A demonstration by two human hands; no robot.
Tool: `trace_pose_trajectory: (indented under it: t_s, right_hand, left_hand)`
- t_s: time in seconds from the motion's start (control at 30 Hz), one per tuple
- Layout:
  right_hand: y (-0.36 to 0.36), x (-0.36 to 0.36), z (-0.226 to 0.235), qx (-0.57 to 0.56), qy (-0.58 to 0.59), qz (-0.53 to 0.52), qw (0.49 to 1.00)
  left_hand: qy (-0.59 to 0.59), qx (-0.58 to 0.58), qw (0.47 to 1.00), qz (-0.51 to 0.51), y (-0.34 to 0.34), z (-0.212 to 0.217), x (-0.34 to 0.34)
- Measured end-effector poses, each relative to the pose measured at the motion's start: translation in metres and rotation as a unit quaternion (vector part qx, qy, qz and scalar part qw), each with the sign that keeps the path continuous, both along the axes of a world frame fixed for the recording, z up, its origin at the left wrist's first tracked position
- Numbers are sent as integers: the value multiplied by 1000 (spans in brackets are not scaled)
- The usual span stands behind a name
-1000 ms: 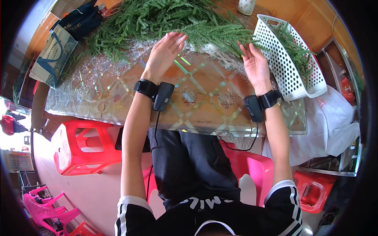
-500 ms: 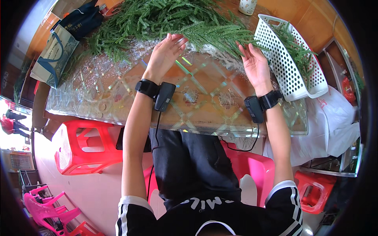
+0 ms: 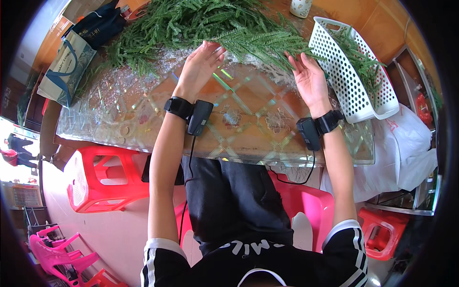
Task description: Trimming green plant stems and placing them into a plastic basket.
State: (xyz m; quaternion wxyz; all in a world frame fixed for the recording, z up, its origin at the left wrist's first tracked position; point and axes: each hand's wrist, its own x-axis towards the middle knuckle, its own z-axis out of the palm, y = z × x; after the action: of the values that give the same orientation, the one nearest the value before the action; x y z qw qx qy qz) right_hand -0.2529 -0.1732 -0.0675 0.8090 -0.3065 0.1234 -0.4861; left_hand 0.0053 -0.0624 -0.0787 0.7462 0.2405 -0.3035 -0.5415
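A long green artificial pine branch [image 3: 265, 42] stretches between my hands, over the near edge of a big heap of similar green pine branches [image 3: 177, 24]. My left hand [image 3: 201, 66] is palm up at the branch's left end, fingers stretched and apart, their tips touching or just under the needles. At the right end, my right hand [image 3: 310, 81] is also palm up with thumb and fingers spread; needle tips reach its fingertips. Whether either hand bears any of the branch's weight I cannot tell.
A white perforated basket [image 3: 354, 81] holding green sprigs stands right of my right hand. White flecks lie on the glass-topped table [image 3: 229, 129]. At left are a paper bag [image 3: 67, 67] and a dark bag [image 3: 98, 24]. A patterned cup [image 3: 300, 8] stands at the back.
My hands and the branch have hardly moved; the right fingers have shifted slightly. In the far left background, a person in red has moved a little.
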Motion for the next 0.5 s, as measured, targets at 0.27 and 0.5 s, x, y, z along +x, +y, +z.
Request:
trace_pose_trajectory:
  t_s: [0.27,0.5]
  right_hand:
    - [10,0,8,-32,28,39,998]
    - [11,-1,7,-37,18,62,997]
  left_hand:
    - [20,1,1000,-4,0,-3,4]
    - [22,20,999,-21,3,4,1]
